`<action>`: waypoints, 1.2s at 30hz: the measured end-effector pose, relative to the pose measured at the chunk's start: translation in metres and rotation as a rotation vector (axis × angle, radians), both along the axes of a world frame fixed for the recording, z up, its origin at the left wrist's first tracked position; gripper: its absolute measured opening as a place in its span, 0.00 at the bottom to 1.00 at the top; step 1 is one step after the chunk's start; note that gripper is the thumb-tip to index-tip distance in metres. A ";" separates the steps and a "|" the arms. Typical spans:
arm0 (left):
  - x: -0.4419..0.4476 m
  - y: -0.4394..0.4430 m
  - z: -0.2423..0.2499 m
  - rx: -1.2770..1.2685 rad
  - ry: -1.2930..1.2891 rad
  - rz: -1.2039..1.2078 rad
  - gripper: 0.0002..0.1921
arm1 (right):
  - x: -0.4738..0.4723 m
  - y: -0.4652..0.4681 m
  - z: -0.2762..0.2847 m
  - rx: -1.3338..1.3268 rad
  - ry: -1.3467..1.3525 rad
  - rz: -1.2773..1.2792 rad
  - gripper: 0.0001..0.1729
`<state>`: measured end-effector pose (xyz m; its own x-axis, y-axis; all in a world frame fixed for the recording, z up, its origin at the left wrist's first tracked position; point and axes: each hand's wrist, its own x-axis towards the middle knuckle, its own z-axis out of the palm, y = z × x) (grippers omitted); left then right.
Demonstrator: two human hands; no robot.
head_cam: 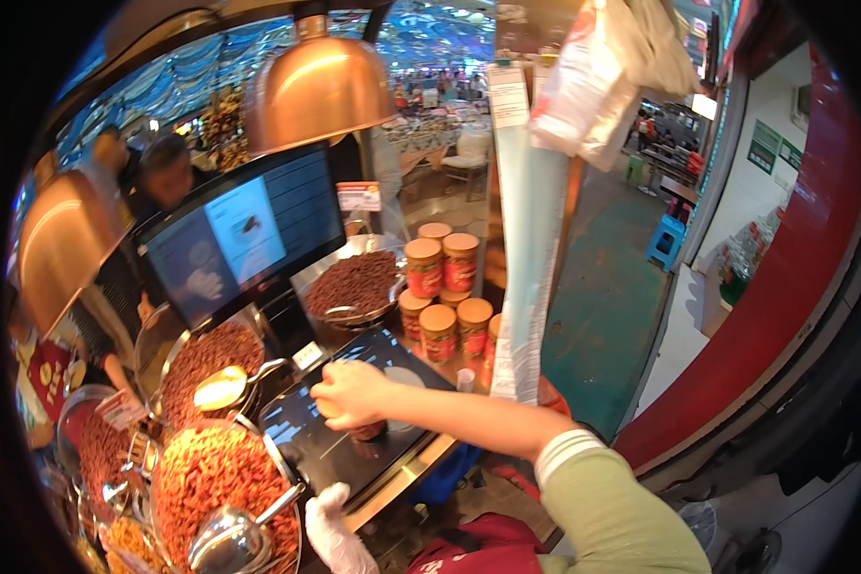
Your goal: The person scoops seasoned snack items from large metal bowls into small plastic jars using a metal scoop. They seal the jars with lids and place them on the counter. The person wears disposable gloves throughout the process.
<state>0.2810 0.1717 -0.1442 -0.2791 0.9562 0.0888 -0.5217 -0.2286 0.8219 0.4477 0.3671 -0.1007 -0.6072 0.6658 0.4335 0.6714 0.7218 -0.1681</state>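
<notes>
My bare right hand point(351, 396) is closed over the top of a small jar point(368, 432) with dark reddish contents. That jar stands on the black glossy plate point(316, 459) of a counter scale, and my fingers hide most of its upper part. Low in the view, my left hand point(330, 513) wears a thin white glove. It hovers by the plate's near edge, beside a pan heaped with orange-red dried food pieces point(219, 473). A metal scoop point(231, 542) rests in those pieces. Whether the gloved fingers hold anything is hidden.
A lit touchscreen point(247, 226) stands behind the plate. Stacked jars with orange lids point(439, 333) are at the right, near a pan of dark red pieces point(355, 283). Copper heat lamps point(323, 90) hang overhead. Plastic bags point(610, 79) hang from a post. A person point(165, 176) stands beyond the screen.
</notes>
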 end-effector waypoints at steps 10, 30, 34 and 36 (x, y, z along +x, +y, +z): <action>0.114 0.048 0.041 0.109 0.289 0.057 0.31 | 0.151 -0.030 -0.027 0.203 0.654 -0.052 0.21; 0.302 0.184 0.035 -0.279 0.409 -0.969 0.07 | 0.334 -0.116 -0.062 -0.589 1.307 -0.184 0.22; 0.295 0.176 0.048 -0.268 0.397 -0.945 0.10 | 0.328 -0.126 -0.033 -0.675 1.254 -0.115 0.24; 0.291 0.173 0.049 -0.258 0.378 -0.938 0.10 | 0.325 -0.129 -0.021 -0.620 1.130 -0.222 0.20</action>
<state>0.5723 0.3450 -0.0955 0.5888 0.7770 -0.2224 -0.0977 0.3416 0.9348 0.7722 0.2385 -0.1216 0.0364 0.9759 0.2152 0.0355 0.2140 -0.9762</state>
